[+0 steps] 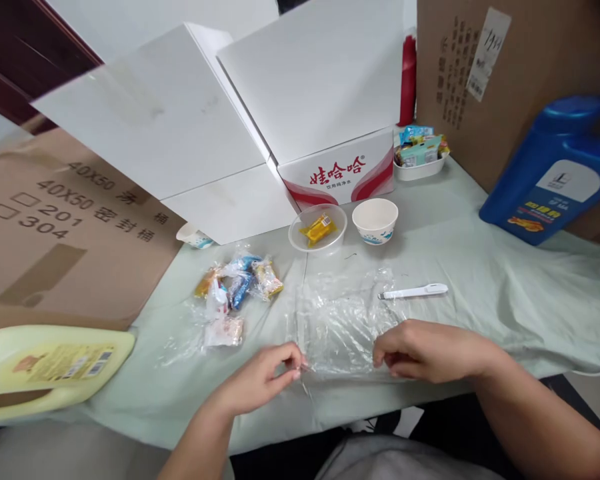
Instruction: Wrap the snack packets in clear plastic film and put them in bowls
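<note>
A clear plastic bag [343, 327] lies spread on the cloth in front of me. My left hand [267, 377] pinches its near left corner between thumb and fingers. At the near right edge, the curled fingers of my right hand [423, 350] are closed on the same bag. A white utility knife [414, 291] rests just beyond my right hand. To the left is a group of wrapped snacks [240, 287] in clear plastic, with a pale packet [224, 331] nearest my left hand. Behind the bag, a clear plastic bowl [295, 241] holds a yellow packet [319, 230].
A white paper bowl [375, 223] stands beside the plastic bowl. White cartons [335, 170] line the back. A white dish [420, 171] holds several packets. Blue [555, 173] and yellow [55, 367] jugs flank the table, with brown cardboard boxes [80, 220] around.
</note>
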A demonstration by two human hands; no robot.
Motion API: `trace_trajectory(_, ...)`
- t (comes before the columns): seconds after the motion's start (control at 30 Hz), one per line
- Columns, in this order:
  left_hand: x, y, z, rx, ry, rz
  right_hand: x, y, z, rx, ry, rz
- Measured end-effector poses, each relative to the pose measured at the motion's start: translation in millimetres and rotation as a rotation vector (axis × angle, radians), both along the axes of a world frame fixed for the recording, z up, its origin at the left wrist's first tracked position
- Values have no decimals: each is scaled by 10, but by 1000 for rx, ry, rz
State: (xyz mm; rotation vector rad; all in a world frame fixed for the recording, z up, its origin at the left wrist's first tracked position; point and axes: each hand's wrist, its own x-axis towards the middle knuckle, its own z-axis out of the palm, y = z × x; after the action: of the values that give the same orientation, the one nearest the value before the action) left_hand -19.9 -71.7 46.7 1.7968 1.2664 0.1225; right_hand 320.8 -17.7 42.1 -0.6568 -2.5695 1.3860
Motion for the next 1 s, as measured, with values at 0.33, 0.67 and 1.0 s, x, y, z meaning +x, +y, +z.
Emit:
trace_trajectory(0.33,-6,611,-353,296,-224,403,-112,315,-350,175,57,-718)
trace_trajectory(0.67,28,696,-567,344,-94,510,32,379,-329,449,-296,-1063)
trace_trajectory(1.0,-99,534,-428,22,-208,438,-222,217,-324,61,-148,-724)
